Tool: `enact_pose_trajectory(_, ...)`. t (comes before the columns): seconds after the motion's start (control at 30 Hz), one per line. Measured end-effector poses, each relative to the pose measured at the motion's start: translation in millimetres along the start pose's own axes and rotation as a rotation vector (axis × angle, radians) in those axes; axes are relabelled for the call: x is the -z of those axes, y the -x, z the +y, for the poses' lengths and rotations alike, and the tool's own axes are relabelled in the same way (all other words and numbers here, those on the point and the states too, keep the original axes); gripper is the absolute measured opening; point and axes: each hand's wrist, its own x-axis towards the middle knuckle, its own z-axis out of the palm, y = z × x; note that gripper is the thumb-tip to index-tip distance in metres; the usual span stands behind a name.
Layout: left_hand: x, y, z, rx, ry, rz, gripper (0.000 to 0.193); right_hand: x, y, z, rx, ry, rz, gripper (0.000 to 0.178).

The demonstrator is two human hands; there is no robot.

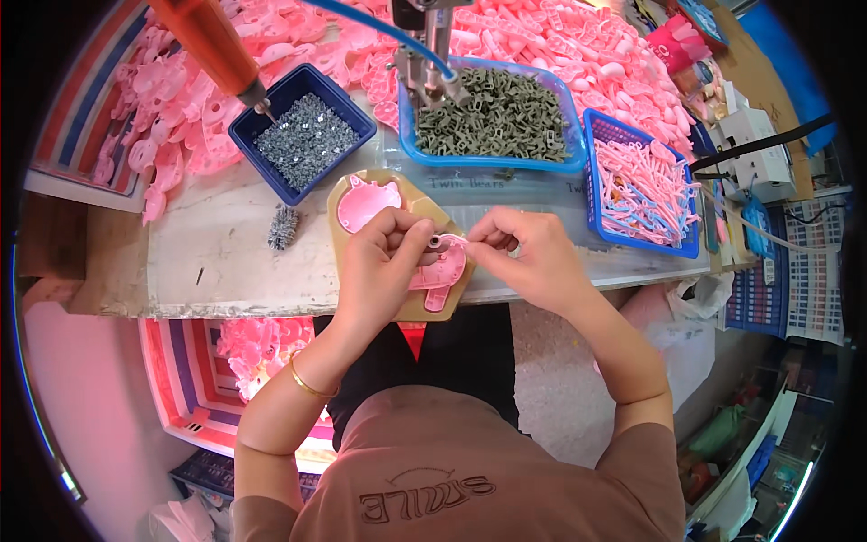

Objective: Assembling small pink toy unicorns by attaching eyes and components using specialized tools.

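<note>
A tan fixture block (343,194) lies at the table's front edge with pink plastic shell pieces set in its hollows. One round pink shell (368,200) is on its far left side; another pink shell (442,269) lies under my hands. My left hand (386,257) is closed in a pinch above the nearer shell. Against its thumb tip shows a small dark ring-shaped part (434,241); whether it is gripped or seated is unclear. My right hand (535,257) pinches thumb to forefinger at that shell's right edge, and what lies between the fingertips is too small to make out.
Over the table hang an orange screwdriver (212,50) and a metal machine head (424,54). A dark blue bin (242,135) holds screws; a screw-covered clump (283,226) lies nearby. A light blue tub (506,163) holds grey-green clips, a blue basket (596,194) thin sticks. Pink parts (587,54) heap behind.
</note>
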Motion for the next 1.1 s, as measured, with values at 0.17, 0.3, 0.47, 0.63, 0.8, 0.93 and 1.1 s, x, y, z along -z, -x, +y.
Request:
enact_pose_trajectory(0.17,7,2,0,0.042,0.121,-0.066,0.019,-5,4,4,0.033,-0.003,0.009,0.014)
enact_pose_trajectory(0.3,18,3,1,0.072,0.158,-0.225,0.018,3,2,5,0.041,-0.047,-0.115,0.015)
enact_pose_trajectory(0.47,25,5,4,0.075,0.159,-0.283,0.019,-5,-1,-6,0.179,-0.017,-0.153,0.018)
enact_pose_trajectory(0.63,32,8,6,0.087,0.088,-0.262,0.022,-19,-12,-5,0.358,0.24,-0.125,0.017)
enact_pose_trajectory(0.8,55,10,9,-0.222,-0.387,0.055,0.026,-40,-25,-1,0.539,0.417,0.0,0.019)
enact_pose_trajectory(0.93,70,15,13,-0.317,-0.499,0.157,0.023,-58,-28,5,0.522,0.445,0.008,0.018)
enact_pose_trajectory(1.1,72,22,1,-0.44,-0.738,0.178,0.013,-70,-37,10,0.526,0.512,0.017,0.017)
